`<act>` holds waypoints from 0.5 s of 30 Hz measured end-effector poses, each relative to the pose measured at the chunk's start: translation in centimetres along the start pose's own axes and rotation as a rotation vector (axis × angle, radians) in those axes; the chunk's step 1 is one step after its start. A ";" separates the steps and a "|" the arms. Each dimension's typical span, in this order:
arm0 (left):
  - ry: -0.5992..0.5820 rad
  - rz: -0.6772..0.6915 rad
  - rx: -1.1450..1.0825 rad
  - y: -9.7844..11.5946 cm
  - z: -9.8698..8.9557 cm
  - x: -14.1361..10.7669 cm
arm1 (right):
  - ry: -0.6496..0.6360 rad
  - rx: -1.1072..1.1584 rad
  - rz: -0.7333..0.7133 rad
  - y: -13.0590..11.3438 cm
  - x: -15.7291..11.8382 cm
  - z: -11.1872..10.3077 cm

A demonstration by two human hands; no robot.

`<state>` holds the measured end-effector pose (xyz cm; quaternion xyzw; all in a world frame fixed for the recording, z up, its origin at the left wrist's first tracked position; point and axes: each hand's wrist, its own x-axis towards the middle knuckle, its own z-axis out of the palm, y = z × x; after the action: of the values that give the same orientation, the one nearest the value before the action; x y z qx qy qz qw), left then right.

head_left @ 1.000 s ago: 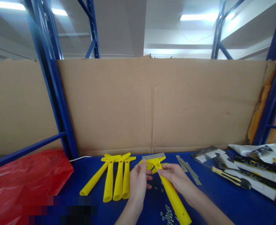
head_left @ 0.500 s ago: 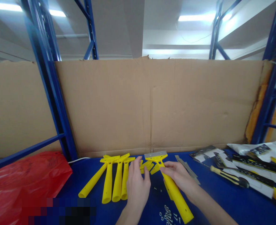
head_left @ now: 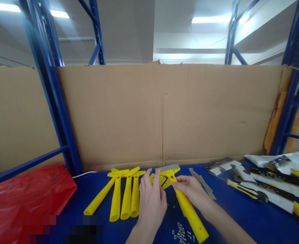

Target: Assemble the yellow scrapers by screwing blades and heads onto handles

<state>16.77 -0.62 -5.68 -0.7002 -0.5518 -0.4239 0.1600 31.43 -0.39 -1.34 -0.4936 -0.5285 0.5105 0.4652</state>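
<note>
My right hand (head_left: 190,189) is closed round the neck of a yellow scraper handle (head_left: 191,213), whose hollow end points toward me. A grey metal blade (head_left: 171,167) lies along the head of that scraper. My left hand (head_left: 153,198) reaches to the left end of the head, its fingertips at the blade's edge; whether they pinch anything is hidden. Several yellow handles (head_left: 115,200) lie side by side just left of my left hand. Small yellow plates (head_left: 167,183) lie behind, between my hands.
Screws and nuts (head_left: 180,230) are scattered near the front. Grey blades (head_left: 202,183) lie right of my right hand. Farther right are a screwdriver (head_left: 246,191) and packaging cards (head_left: 276,178). A red bag (head_left: 32,193) sits left, cardboard (head_left: 162,115) behind.
My left hand has moved right and forward, from beside the scraper head to its left end. My right hand keeps its hold on the scraper.
</note>
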 end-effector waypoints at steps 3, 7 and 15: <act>-0.023 0.011 -0.081 0.7 -0.4 -0.1 | 0.055 -0.009 -0.013 0.0 0.1 -0.5; -0.227 0.056 -0.174 1.8 -0.7 -0.5 | 0.142 -0.010 -0.043 0.0 0.6 -1.4; -0.594 0.195 -0.330 2.7 -1.2 -1.0 | 0.179 -0.003 -0.062 0.1 1.3 -2.1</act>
<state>18.70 -3.02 -5.07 -0.8587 -0.4290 -0.2678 -0.0831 33.46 1.03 -1.40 -0.5211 -0.5007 0.4490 0.5255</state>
